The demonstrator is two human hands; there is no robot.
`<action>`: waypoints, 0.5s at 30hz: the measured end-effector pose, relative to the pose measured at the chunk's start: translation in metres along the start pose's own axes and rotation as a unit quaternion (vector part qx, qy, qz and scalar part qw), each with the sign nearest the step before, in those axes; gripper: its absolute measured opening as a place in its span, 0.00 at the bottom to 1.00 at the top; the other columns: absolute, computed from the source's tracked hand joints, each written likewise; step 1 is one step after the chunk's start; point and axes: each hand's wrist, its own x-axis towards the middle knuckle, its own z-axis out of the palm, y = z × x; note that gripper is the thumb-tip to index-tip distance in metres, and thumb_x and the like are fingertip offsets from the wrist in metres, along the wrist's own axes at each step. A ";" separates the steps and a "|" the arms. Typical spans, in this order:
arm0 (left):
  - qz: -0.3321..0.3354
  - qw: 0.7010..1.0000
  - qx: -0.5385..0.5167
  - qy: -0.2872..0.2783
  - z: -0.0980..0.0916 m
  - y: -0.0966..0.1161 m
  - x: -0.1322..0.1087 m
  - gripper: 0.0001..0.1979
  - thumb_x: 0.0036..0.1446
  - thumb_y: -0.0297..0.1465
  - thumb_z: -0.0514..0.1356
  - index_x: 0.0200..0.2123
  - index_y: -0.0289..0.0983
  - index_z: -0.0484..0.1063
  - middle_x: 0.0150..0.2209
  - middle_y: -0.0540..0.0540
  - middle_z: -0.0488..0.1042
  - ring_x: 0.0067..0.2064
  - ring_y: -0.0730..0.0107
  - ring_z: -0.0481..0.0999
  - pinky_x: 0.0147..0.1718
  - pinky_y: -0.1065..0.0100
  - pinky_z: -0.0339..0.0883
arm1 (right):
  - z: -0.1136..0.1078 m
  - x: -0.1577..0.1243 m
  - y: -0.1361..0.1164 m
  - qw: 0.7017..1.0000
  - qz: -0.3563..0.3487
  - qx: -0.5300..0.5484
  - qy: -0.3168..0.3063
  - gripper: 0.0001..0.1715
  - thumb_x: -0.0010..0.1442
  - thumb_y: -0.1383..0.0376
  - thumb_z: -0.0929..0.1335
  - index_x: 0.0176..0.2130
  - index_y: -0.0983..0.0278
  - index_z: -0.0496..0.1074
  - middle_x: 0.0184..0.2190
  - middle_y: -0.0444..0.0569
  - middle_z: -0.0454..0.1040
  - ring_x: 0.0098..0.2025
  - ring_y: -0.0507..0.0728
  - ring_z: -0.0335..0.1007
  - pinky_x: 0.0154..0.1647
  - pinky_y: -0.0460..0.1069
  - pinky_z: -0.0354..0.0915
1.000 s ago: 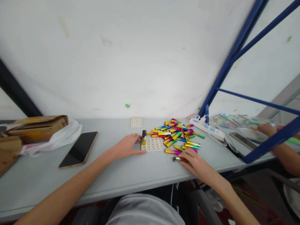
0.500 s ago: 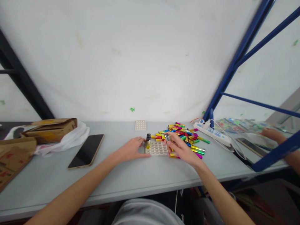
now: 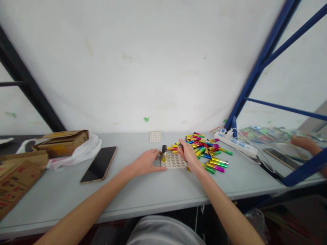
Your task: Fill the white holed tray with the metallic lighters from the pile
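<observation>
A small white tray with round holes (image 3: 175,162) lies on the grey table (image 3: 153,190). One lighter (image 3: 164,153) stands upright in its far left corner. My left hand (image 3: 146,162) rests flat against the tray's left side, fingers apart, touching the edge near that lighter. My right hand (image 3: 188,154) hovers over the tray's right end, fingers closed around a lighter with a metal top (image 3: 181,147). A pile of several rainbow-coloured lighters (image 3: 204,149) lies just right of the tray.
A second holed tray (image 3: 155,136) sits further back. A dark phone (image 3: 99,164) lies to the left, with cardboard boxes (image 3: 62,143) and a white bag (image 3: 84,149) beyond. A power strip (image 3: 235,143) and blue frame (image 3: 255,75) stand right; another person's hand (image 3: 304,143) works there.
My right hand picked a lighter off the table in front of the pile and carried it left and up over the tray. My left hand stayed at the tray's edge.
</observation>
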 end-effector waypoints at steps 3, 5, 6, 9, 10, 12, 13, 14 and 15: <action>0.002 1.000 -0.002 0.007 0.000 -0.001 0.000 0.29 0.57 0.60 0.66 0.41 0.39 0.73 0.41 0.41 0.77 0.42 0.51 0.77 0.44 0.58 0.71 | -0.004 -0.002 0.003 1.000 0.016 -0.004 0.017 0.33 0.63 0.43 0.62 0.17 0.56 0.50 0.14 0.37 0.45 0.18 0.49 0.37 0.21 0.49 0.38; -0.001 1.000 -0.006 0.010 0.000 -0.001 -0.001 0.29 0.56 0.60 0.66 0.41 0.39 0.73 0.41 0.41 0.77 0.42 0.52 0.77 0.43 0.58 0.70 | -0.005 -0.002 0.005 1.000 0.016 -0.013 0.012 0.30 0.63 0.46 0.61 0.17 0.56 0.51 0.14 0.37 0.47 0.18 0.49 0.39 0.21 0.49 0.41; -0.004 1.000 -0.008 0.011 0.000 -0.001 -0.001 0.29 0.55 0.60 0.67 0.41 0.39 0.74 0.41 0.42 0.77 0.42 0.52 0.77 0.43 0.58 0.70 | -0.005 -0.002 0.006 1.000 0.012 -0.019 0.012 0.30 0.64 0.46 0.61 0.18 0.56 0.52 0.14 0.37 0.48 0.18 0.50 0.40 0.21 0.49 0.42; -0.009 1.000 -0.012 0.010 -0.001 0.000 -0.001 0.29 0.55 0.60 0.67 0.41 0.39 0.73 0.41 0.42 0.77 0.42 0.52 0.78 0.44 0.58 0.71 | -0.003 0.000 0.009 0.999 -0.006 -0.030 0.035 0.30 0.64 0.44 0.62 0.19 0.56 0.54 0.14 0.38 0.51 0.18 0.51 0.45 0.21 0.49 0.47; -0.009 1.000 -0.011 0.007 -0.001 0.000 -0.001 0.29 0.55 0.60 0.67 0.41 0.39 0.73 0.41 0.42 0.77 0.42 0.52 0.78 0.44 0.58 0.71 | -0.002 0.001 0.009 0.999 -0.012 -0.030 0.043 0.31 0.64 0.42 0.62 0.19 0.56 0.55 0.14 0.37 0.51 0.18 0.51 0.45 0.21 0.49 0.48; -0.008 1.000 -0.010 0.002 -0.002 0.001 -0.001 0.29 0.56 0.60 0.66 0.41 0.39 0.73 0.42 0.42 0.77 0.43 0.52 0.78 0.44 0.58 0.71 | -0.001 0.003 0.009 0.998 -0.018 -0.028 0.052 0.32 0.64 0.39 0.62 0.20 0.56 0.57 0.13 0.37 0.51 0.18 0.51 0.46 0.21 0.49 0.49; -0.007 1.000 -0.009 -0.001 -0.002 0.001 -0.001 0.29 0.56 0.60 0.66 0.41 0.39 0.73 0.42 0.41 0.77 0.43 0.51 0.78 0.44 0.58 0.71 | 0.000 0.004 0.009 0.998 -0.019 -0.027 0.052 0.33 0.64 0.38 0.62 0.20 0.56 0.57 0.13 0.37 0.51 0.18 0.51 0.46 0.21 0.49 0.49; -0.006 1.000 -0.007 -0.002 -0.002 0.001 -0.001 0.29 0.56 0.59 0.66 0.41 0.38 0.72 0.42 0.41 0.77 0.43 0.51 0.78 0.45 0.57 0.71 | 0.000 0.004 0.008 0.998 -0.019 -0.026 0.049 0.33 0.64 0.38 0.62 0.20 0.56 0.57 0.13 0.37 0.51 0.18 0.51 0.47 0.21 0.49 0.49; -0.005 1.000 -0.005 -0.004 -0.002 0.001 -0.001 0.29 0.56 0.59 0.66 0.41 0.38 0.72 0.43 0.40 0.77 0.44 0.50 0.78 0.45 0.57 0.71 | 0.000 0.004 0.008 0.999 -0.019 -0.025 0.044 0.33 0.63 0.38 0.62 0.20 0.56 0.57 0.13 0.37 0.51 0.17 0.51 0.47 0.21 0.49 0.49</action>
